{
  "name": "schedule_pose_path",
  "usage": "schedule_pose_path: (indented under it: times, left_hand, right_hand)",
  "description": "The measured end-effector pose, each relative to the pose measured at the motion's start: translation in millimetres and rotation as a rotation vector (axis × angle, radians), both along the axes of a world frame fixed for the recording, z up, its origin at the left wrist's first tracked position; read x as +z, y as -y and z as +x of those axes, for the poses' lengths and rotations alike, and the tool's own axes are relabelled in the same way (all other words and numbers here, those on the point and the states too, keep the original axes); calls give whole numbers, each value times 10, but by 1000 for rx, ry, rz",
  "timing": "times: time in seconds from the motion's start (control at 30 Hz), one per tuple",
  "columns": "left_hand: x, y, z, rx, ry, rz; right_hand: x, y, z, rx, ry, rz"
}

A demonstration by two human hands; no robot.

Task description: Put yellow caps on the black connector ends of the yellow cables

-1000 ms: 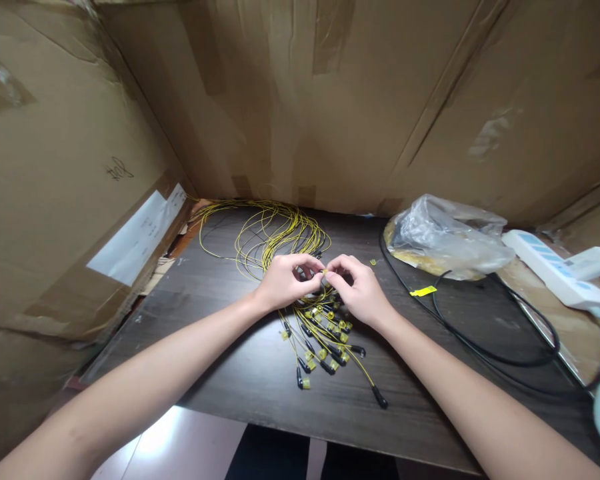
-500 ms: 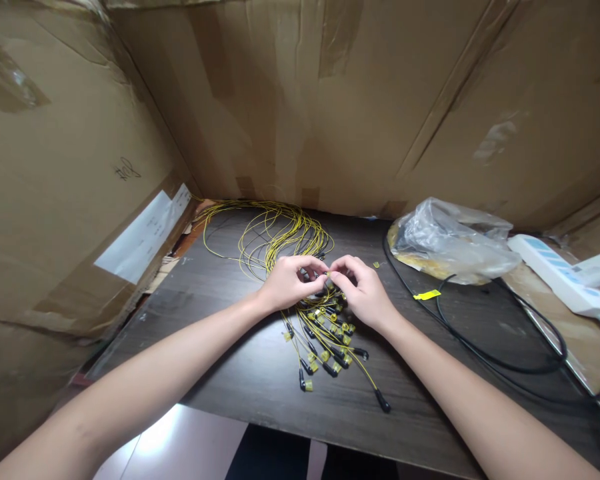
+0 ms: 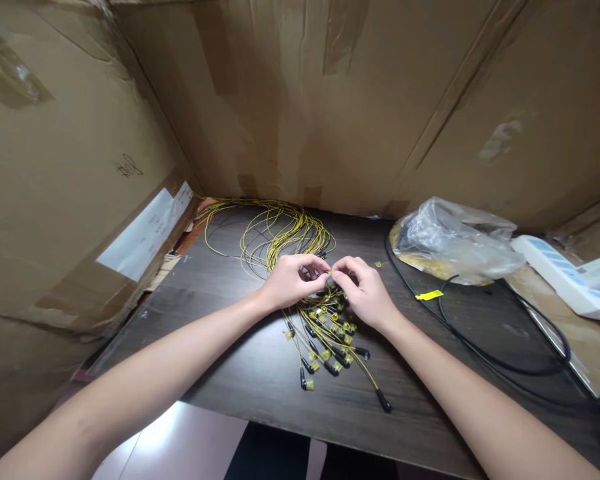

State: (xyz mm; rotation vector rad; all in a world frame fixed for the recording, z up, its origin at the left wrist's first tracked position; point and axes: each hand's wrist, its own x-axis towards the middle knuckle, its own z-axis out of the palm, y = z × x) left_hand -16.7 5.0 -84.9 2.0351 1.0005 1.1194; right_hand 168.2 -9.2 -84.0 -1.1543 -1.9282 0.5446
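My left hand (image 3: 295, 280) is closed in a pinch on what looks like the black end connector of a thin cable, mostly covered by the fingers. Tip to tip with it, my right hand (image 3: 360, 287) pinches a small yellow translucent cap (image 3: 331, 273). Below both hands lies a bunch of black cable connectors (image 3: 330, 368), many with yellow caps on or beside them. One connector (image 3: 384, 401) lies apart toward the table's front, with no yellow cap visible on it. Behind my left hand spreads a loose coil of thin yellow and black cables (image 3: 295, 230).
A loose yellow piece (image 3: 379, 265) lies right of my hands. Farther right are a clear plastic bag (image 3: 455, 240), a thick black cable (image 3: 510, 367) with a yellow tag (image 3: 429, 295), and a white power strip (image 3: 560, 277). Cardboard walls (image 3: 280, 100) enclose the dark table (image 3: 230, 373).
Both hands keep their fingertip-to-fingertip pinch, with only slight finger movement. The whole view has shifted slightly; the cables and connectors on the table lie as before.
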Motion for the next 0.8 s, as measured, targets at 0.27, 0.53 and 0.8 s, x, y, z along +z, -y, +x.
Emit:
schedule_pose_path:
  times: [0.27,0.53,0.8]
  left_hand:
    - [3,17,-11,-10,-33,37]
    - [-1,14,6,9,-39,38]
    - [40,18,4,23,-28,-5]
  right_hand:
    - [-4,-12,0,5,-1,-15]
    - [-15,-5,-13,1,75,-9]
    - [-7,6,-23,-14,-11,17]
